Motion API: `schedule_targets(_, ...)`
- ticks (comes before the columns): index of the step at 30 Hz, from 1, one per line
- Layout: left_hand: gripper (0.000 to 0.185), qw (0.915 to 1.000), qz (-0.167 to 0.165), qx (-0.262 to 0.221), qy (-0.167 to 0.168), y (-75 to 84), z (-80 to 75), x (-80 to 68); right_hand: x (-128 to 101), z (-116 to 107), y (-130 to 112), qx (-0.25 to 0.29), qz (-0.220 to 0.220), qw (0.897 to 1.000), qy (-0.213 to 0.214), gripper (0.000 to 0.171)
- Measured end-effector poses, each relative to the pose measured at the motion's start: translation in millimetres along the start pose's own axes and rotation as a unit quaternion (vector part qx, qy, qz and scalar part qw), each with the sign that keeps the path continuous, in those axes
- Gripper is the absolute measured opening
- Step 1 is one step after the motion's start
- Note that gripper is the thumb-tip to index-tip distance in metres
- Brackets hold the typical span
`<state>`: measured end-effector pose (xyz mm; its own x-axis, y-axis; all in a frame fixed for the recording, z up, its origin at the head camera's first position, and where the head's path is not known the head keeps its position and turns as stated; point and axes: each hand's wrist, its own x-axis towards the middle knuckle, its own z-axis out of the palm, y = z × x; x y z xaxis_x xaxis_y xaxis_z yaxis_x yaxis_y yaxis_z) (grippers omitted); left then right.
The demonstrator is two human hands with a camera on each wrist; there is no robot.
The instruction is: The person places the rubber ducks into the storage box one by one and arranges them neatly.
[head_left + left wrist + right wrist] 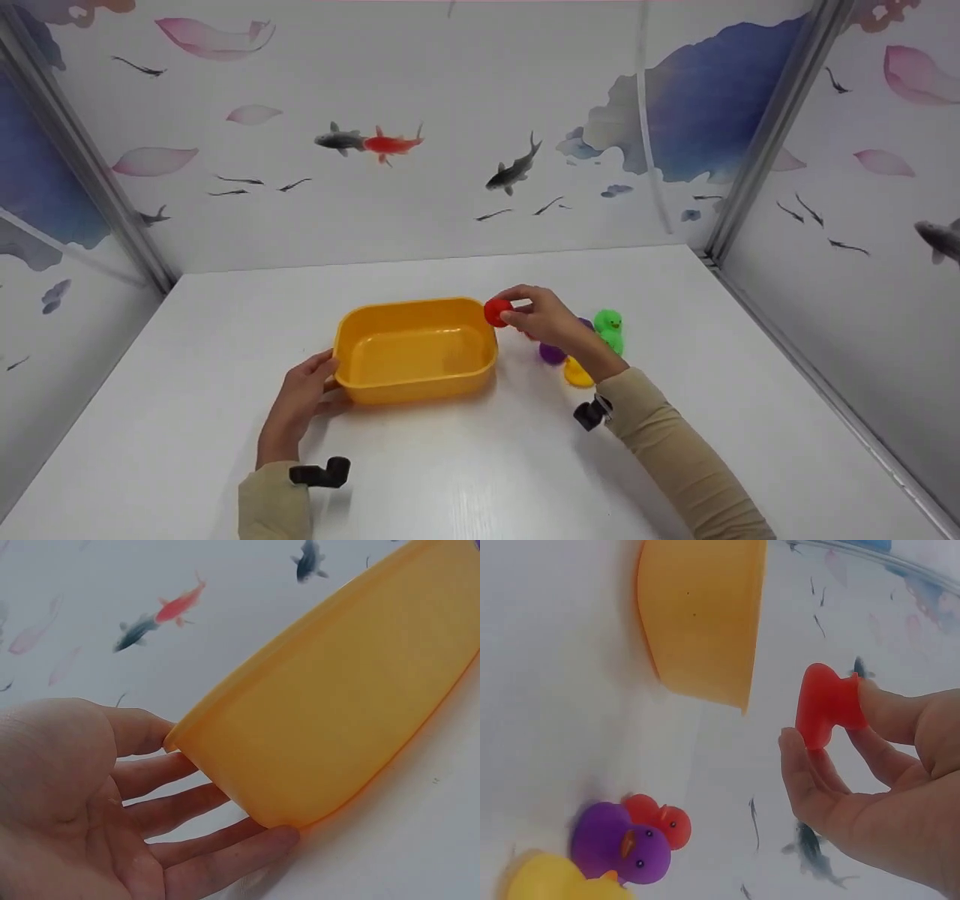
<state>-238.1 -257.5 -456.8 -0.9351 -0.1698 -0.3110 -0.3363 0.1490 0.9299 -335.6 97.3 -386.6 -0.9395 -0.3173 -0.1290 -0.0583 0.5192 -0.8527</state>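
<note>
A yellow plastic basin (pixel 416 391) stands on the white table. At its left end, my left hand (pixel 304 386) touches the outer wall, its fingers (pixel 180 806) fairly straight and the thumb at the rim. Near the basin's right rim, my right hand (pixel 551 319) pinches a small red toy duck (pixel 823 705) between thumb and fingertips, held above the table. Below and right of this hand are more toy ducks: a purple duck (pixel 649 851), a red duck (pixel 676 825), a yellow duck (pixel 577 373) and a green duck (pixel 609 322). My right forearm partly hides this group in the head view.
The white table (pixel 450 480) is enclosed by printed panels with fish and petals. A back panel (pixel 450 217) rises behind the basin, and metal posts (pixel 765 142) stand at the corners. A black wrist mount (pixel 322 472) sits on my left sleeve.
</note>
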Motion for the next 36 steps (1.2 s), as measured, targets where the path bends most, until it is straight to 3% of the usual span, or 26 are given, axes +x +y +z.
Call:
schedule_targets(18, 0.057, 0.9998, 0.001, -0.019, 0.0, -2.4, 0.4, 2.3, 24.2, 43.7, -44.9, -0.005, -0.042, 0.996, -0.074, 0.03)
schedule_targets(36, 0.058, 0.9995, -0.009, -0.03, -0.004, -3.5, -1.1, 4.5, 50.9, 106.4, -63.4, -0.033, -0.02, 0.995, -0.089, 0.03)
